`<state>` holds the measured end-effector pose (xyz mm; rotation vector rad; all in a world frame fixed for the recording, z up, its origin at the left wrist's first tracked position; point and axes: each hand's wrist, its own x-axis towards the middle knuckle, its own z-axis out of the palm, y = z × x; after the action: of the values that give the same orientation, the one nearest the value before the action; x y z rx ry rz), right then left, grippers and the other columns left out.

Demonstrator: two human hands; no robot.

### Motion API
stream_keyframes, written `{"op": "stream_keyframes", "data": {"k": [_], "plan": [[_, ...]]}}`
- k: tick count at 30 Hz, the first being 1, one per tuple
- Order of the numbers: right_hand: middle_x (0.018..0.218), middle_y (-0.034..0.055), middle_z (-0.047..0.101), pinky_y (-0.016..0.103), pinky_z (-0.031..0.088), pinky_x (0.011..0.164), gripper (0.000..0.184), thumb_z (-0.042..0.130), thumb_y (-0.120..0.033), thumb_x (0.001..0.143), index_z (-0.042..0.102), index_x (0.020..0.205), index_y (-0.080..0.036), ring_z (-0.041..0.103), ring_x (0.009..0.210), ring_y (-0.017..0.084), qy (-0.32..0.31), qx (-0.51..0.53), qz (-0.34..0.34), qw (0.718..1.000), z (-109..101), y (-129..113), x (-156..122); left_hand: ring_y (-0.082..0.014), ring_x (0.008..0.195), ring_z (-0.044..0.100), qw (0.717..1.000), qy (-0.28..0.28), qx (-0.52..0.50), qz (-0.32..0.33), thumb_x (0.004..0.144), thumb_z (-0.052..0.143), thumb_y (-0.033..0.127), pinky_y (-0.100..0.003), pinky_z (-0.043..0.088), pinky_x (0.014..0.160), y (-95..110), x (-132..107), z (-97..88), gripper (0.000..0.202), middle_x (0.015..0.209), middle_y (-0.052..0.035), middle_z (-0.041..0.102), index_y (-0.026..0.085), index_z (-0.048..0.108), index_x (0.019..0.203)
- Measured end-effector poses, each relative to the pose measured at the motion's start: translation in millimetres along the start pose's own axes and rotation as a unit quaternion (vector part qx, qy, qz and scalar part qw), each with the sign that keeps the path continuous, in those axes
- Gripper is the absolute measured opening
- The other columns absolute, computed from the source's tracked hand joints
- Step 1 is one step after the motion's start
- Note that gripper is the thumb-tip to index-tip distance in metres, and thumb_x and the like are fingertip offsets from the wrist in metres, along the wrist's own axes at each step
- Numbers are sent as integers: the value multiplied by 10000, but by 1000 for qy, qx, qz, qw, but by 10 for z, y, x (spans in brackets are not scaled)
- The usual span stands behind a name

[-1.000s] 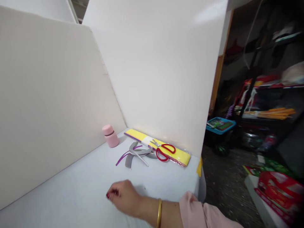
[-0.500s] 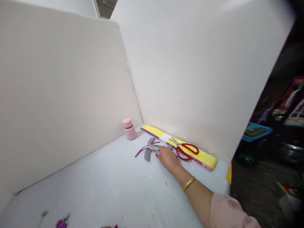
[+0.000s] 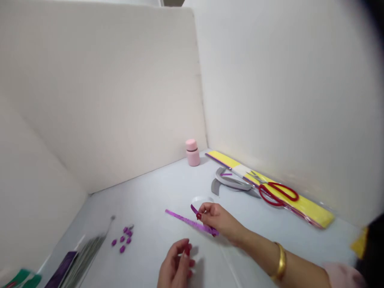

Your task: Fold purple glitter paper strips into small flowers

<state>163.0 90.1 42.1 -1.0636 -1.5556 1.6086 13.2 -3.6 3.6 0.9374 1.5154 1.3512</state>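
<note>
My right hand [image 3: 217, 220] pinches a thin purple strip [image 3: 186, 220] between thumb and fingertips, above the table. One end of the strip stretches left, and a short end sticks up by the thumb. Behind this hand shows a white curved strip [image 3: 202, 198], and a pale strip runs below it; whether the hand holds these I cannot tell. My left hand [image 3: 177, 264] is loosely curled at the lower middle, a gap between thumb and forefinger, with nothing visible in it. Several small purple folded pieces [image 3: 122, 239] lie to its left.
At the right lie red-handled scissors [image 3: 279, 192] on a yellow packet of strips [image 3: 312, 210], beside grey strips [image 3: 232, 183]. A pink bottle [image 3: 193, 154] stands by the corner of the white walls. Grey stems [image 3: 87, 256] and a purple packet [image 3: 61, 270] lie lower left.
My right hand has come back from the grey strips toward the middle with the purple strip. My left hand has risen into view. The view has swung left.
</note>
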Motion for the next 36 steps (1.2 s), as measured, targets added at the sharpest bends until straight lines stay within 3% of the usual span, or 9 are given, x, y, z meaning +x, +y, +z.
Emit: {"op": "stream_keyframes", "data": {"k": [3,5,9,12,17,20,27,32,36], "plan": [[476,-83,460,173,280,425,324,620,-466,724,488,705,-170,376,415,54,-59,41,-10,997,247,79,-98,-137,596,634,988,14,-140,-58,610,705,507,-227,457,498,82,-11,52,532,921,-83,654,166,582,999],[450,-85,450,175,250,400,340,607,-488,720,478,698,-174,354,383,53,-87,56,-2,995,362,163,-141,-127,588,615,974,-15,-215,-68,619,737,428,-212,438,500,113,-2,52,510,773,-39,653,158,545,1007],[433,-79,463,180,230,381,335,599,-487,710,466,680,-182,341,344,52,-107,67,36,991,467,266,-162,-72,465,545,966,12,-253,-52,542,817,308,-185,402,501,85,42,-7,519,561,31,622,132,530,937],[477,-62,502,193,283,429,278,624,-418,684,477,655,-184,410,400,68,-67,89,53,992,457,252,-143,-59,460,535,961,31,-271,-41,522,830,282,-171,393,508,31,68,-44,488,514,46,613,129,559,898],[495,-51,535,194,279,419,160,607,-301,676,494,688,-188,417,405,74,8,141,69,988,359,237,-54,-90,465,572,956,33,-284,-62,567,786,400,-195,410,488,-23,78,-47,362,519,-48,666,99,614,671],[479,-60,507,183,264,389,132,620,-258,662,518,690,-179,380,381,62,98,160,60,980,264,278,21,-107,469,596,954,55,-286,-66,587,745,480,-201,422,475,-28,68,-33,396,546,-69,689,106,622,634],[528,-49,522,178,311,402,144,644,-256,652,529,702,-186,402,414,66,193,168,29,966,84,338,111,-158,508,658,962,86,-256,-50,507,756,538,-214,464,472,5,7,94,466,648,-151,741,87,665,582],[521,-35,539,202,347,416,145,603,-290,660,495,671,-193,437,423,89,252,132,-23,958,78,285,135,-158,516,671,968,108,-219,-57,487,757,547,-205,490,458,45,-33,95,446,719,-136,758,118,681,579],[473,-62,458,215,339,396,190,495,-391,708,443,695,-209,409,383,99,368,63,-54,926,-234,217,231,-169,529,676,978,120,-164,-40,477,742,579,-215,516,485,98,-27,-7,457,619,-106,745,132,675,546]]}}
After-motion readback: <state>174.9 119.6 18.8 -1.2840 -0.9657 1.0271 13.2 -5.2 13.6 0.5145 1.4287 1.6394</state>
